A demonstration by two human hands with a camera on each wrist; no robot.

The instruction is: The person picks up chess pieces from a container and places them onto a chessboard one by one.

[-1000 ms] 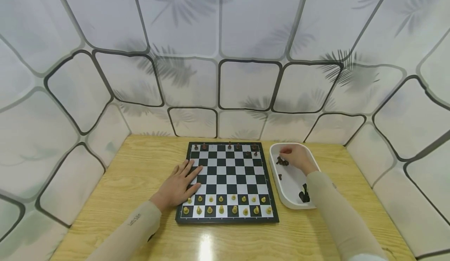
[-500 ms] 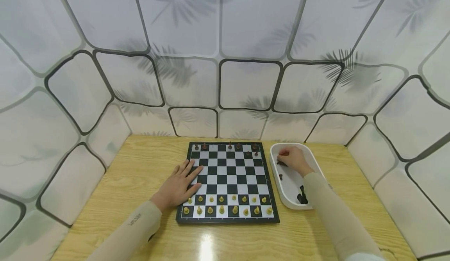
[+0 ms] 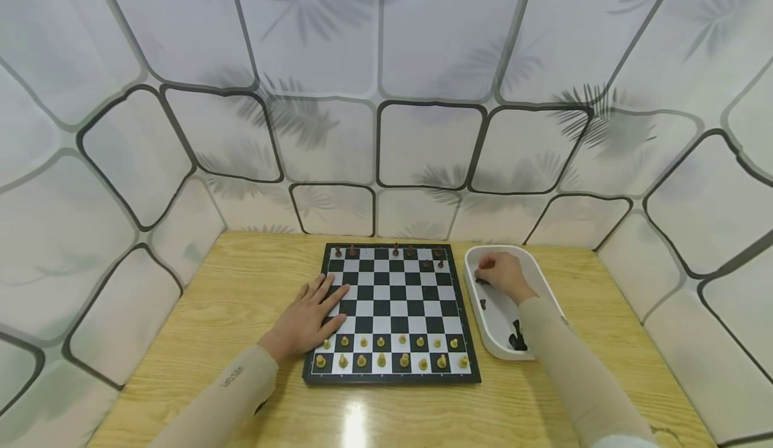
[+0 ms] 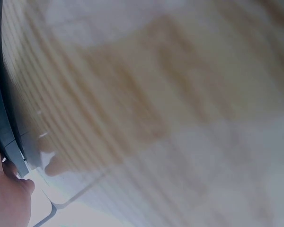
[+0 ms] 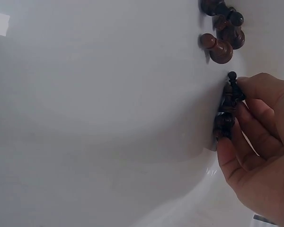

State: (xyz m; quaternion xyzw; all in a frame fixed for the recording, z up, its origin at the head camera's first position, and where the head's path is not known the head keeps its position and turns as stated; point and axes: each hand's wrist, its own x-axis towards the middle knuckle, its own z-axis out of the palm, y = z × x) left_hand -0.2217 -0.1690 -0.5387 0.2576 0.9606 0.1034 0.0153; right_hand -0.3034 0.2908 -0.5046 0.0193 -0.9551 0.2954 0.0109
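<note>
I judge the step in hand to be taking a piece from the rounded, deep-walled white tray [image 3: 496, 315]: down inside it, the right hand [image 3: 506, 273] has its fingers curled round a small cluster of glossy black chess pieces [image 5: 228, 101], though I cannot tell how firmly any one is pinched. The left hand [image 3: 302, 322] lies spread, fingers straight, over the left edge of the black-and-white checkered chessboard [image 3: 390, 308]. On that board I count two near rows of pale yellow chess pieces [image 3: 382, 361] and, at the far side, seven dark reddish chess pieces [image 3: 396, 250]. The next move, as I read it, calls for parting one piece from its neighbours and lifting it over the tray wall without dragging the others. My right wrist view shows the gripped cluster and the reddish-brown pawn [image 5: 218, 50] lying near it; in the head view the hand hides most of that cluster, yet only there do I get the board's layout. The left wrist view gives me mainly blurred wood-grained tabletop [image 4: 123, 94].
</note>
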